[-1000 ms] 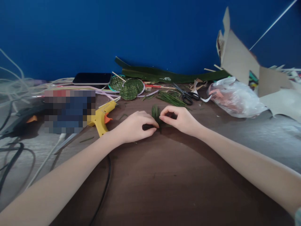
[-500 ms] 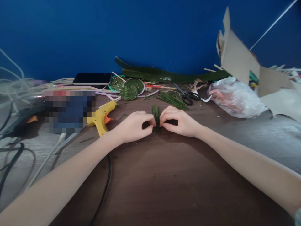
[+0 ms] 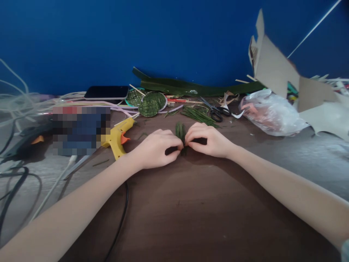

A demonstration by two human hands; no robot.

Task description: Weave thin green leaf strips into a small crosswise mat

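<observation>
A small bundle of dark green leaf strips (image 3: 180, 131) stands on the brown table (image 3: 180, 211) in the middle of the head view. My left hand (image 3: 156, 147) pinches it from the left, fingers curled, thumb and fingertips pressed to the strips. From the right, my right hand (image 3: 209, 140) grips the same bundle with closed fingers. The two hands' fingertips almost meet at the bundle's lower part, which they hide.
A yellow glue gun (image 3: 117, 134) lies left of the hands, its black cord (image 3: 120, 218) running toward me. Behind are woven green discs (image 3: 149, 103), loose leaf strips (image 3: 199, 115), scissors (image 3: 216, 112), a phone (image 3: 107, 92), long leaves (image 3: 191, 88), a plastic bag (image 3: 271, 113) and cardboard (image 3: 278, 69).
My right hand has lowered and closed in on the leaf bundle, meeting my left hand's fingertips. The bundle has stayed in place.
</observation>
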